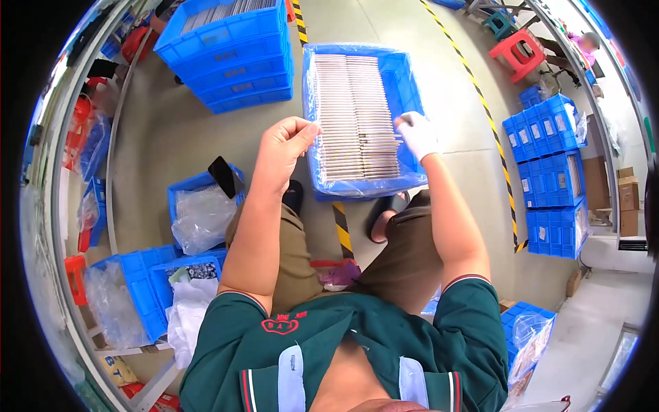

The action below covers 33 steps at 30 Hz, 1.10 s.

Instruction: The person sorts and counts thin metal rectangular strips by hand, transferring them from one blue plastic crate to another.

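In front of me stands a blue plastic crate (403, 89) lined with clear plastic film. Two long rows of thin, pale, flat pieces (347, 103) fill its left and middle parts, packed edge up. A few pieces near the right side stick out of line. My bare left hand (290, 143) is at the crate's left rim, thumb and forefinger pinched together; what is between them, if anything, is too small to tell. My right hand (417, 134), in a white glove, hovers by the right inner side with its fingers curled, close to the protruding pieces. Whether it holds something is unclear.
Stacked blue crates (237, 75) stand at the far left, others (549, 178) at the right. By my left leg, a dark phone (221, 176) lies on a crate with plastic bags (202, 213). A red stool (518, 53) and a person (585, 47) are far right.
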Each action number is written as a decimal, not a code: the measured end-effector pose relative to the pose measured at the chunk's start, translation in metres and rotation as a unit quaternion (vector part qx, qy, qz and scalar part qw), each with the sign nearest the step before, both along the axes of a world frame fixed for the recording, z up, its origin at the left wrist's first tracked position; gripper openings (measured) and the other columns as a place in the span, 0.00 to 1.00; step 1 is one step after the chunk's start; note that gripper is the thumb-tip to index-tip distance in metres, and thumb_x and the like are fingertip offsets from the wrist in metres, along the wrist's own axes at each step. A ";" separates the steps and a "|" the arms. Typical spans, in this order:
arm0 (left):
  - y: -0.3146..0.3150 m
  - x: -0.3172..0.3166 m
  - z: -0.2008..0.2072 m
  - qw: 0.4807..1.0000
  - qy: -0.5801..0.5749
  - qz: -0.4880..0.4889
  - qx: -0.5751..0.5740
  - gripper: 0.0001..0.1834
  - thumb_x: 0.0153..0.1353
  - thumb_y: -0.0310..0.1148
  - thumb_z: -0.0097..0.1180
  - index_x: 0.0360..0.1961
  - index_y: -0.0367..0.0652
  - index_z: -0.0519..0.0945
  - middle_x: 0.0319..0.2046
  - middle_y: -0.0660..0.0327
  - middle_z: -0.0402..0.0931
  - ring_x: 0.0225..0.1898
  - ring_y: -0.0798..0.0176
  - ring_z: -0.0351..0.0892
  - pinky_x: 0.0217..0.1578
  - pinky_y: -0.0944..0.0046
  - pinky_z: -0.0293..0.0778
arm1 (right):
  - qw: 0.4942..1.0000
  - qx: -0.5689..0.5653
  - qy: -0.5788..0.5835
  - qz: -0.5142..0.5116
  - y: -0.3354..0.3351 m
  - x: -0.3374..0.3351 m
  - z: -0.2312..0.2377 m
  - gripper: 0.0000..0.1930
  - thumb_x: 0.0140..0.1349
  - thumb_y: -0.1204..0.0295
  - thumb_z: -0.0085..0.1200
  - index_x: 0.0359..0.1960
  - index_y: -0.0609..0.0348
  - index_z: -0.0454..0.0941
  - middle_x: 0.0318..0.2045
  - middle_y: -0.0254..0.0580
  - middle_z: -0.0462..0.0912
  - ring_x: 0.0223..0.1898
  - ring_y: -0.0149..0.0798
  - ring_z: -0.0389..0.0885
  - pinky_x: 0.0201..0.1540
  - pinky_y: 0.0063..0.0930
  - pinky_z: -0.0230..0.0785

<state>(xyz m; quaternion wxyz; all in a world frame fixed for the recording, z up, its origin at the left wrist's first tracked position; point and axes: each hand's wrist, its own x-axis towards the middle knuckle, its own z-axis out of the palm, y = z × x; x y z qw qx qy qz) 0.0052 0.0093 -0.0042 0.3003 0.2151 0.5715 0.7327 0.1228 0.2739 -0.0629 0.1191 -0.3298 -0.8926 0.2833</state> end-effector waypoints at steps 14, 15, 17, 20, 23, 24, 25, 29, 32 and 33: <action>-0.001 -0.001 -0.004 0.999 -0.018 -0.019 0.020 0.07 0.56 0.31 0.55 0.29 0.38 0.78 0.22 0.69 0.72 0.24 0.79 0.63 0.27 0.77 0.60 | 0.783 -0.589 0.150 -0.132 -0.020 -0.024 -0.023 0.36 0.62 0.42 0.26 0.57 0.62 0.61 0.52 0.46 0.69 0.52 0.39 0.69 0.55 0.30 0.59; 0.000 0.000 -0.003 1.000 -0.017 -0.018 0.018 0.07 0.55 0.31 0.55 0.29 0.38 0.78 0.22 0.69 0.72 0.24 0.79 0.63 0.27 0.77 0.60 | 0.780 -0.596 0.144 -0.127 -0.013 -0.024 -0.030 0.36 0.62 0.42 0.25 0.56 0.62 0.62 0.52 0.45 0.70 0.51 0.39 0.70 0.54 0.30 0.61; 0.000 -0.001 -0.002 1.000 -0.017 -0.017 0.015 0.07 0.55 0.31 0.55 0.29 0.38 0.78 0.22 0.69 0.72 0.24 0.79 0.63 0.27 0.77 0.60 | 0.777 -0.602 0.138 -0.123 -0.008 -0.025 -0.037 0.35 0.62 0.42 0.25 0.55 0.61 0.63 0.51 0.44 0.71 0.49 0.39 0.71 0.52 0.30 0.62; 0.000 0.000 -0.001 1.000 -0.011 -0.021 0.016 0.07 0.55 0.31 0.55 0.29 0.38 0.78 0.22 0.69 0.72 0.24 0.79 0.63 0.27 0.77 0.60 | 0.784 -0.594 0.121 -0.134 -0.009 -0.027 -0.044 0.35 0.62 0.42 0.25 0.56 0.61 0.62 0.51 0.44 0.71 0.50 0.39 0.70 0.54 0.30 0.60; 0.002 0.002 0.001 1.000 -0.004 -0.017 0.006 0.08 0.57 0.33 0.53 0.28 0.38 0.78 0.21 0.69 0.71 0.23 0.77 0.63 0.28 0.76 0.60 | 0.803 -0.571 0.123 -0.119 -0.008 -0.027 -0.048 0.35 0.62 0.43 0.24 0.56 0.61 0.63 0.52 0.44 0.70 0.52 0.39 0.68 0.56 0.30 0.57; 0.002 0.001 -0.001 1.000 -0.002 -0.021 0.007 0.08 0.57 0.33 0.53 0.28 0.38 0.78 0.21 0.69 0.71 0.23 0.77 0.63 0.27 0.76 0.60 | 0.805 -0.565 0.121 -0.135 -0.004 -0.026 -0.048 0.34 0.62 0.44 0.26 0.56 0.61 0.63 0.53 0.44 0.69 0.53 0.39 0.68 0.56 0.30 0.58; 0.003 0.000 -0.002 1.000 0.000 -0.027 0.009 0.08 0.57 0.33 0.53 0.28 0.38 0.78 0.21 0.69 0.71 0.23 0.77 0.63 0.27 0.76 0.60 | 0.806 -0.558 0.121 -0.153 0.000 -0.026 -0.047 0.34 0.63 0.44 0.27 0.56 0.61 0.63 0.54 0.43 0.68 0.53 0.39 0.68 0.55 0.29 0.58; -0.002 -0.004 -0.010 1.000 -0.009 -0.024 -0.003 0.08 0.57 0.32 0.53 0.29 0.38 0.77 0.21 0.68 0.71 0.22 0.77 0.63 0.26 0.77 0.60 | 0.983 -0.083 0.077 -0.144 0.022 -0.014 -0.013 0.25 0.63 0.51 0.35 0.49 0.58 0.71 0.36 0.39 0.76 0.34 0.33 0.70 0.38 0.30 0.65; 0.000 -0.006 -0.012 1.000 -0.015 -0.025 0.005 0.08 0.57 0.32 0.54 0.30 0.36 0.77 0.23 0.66 0.72 0.22 0.76 0.64 0.25 0.77 0.62 | 0.886 -0.177 0.407 -0.130 0.023 0.044 0.043 0.22 0.61 0.60 0.46 0.52 0.63 0.66 0.41 0.39 0.75 0.37 0.33 0.75 0.39 0.26 0.68; 0.004 -0.005 -0.013 0.999 -0.017 -0.043 -0.001 0.08 0.57 0.32 0.54 0.30 0.36 0.77 0.23 0.66 0.72 0.22 0.76 0.64 0.25 0.77 0.62 | 0.884 -0.175 0.409 -0.148 0.026 0.072 0.042 0.22 0.61 0.60 0.46 0.52 0.63 0.66 0.41 0.39 0.75 0.37 0.33 0.75 0.39 0.26 0.68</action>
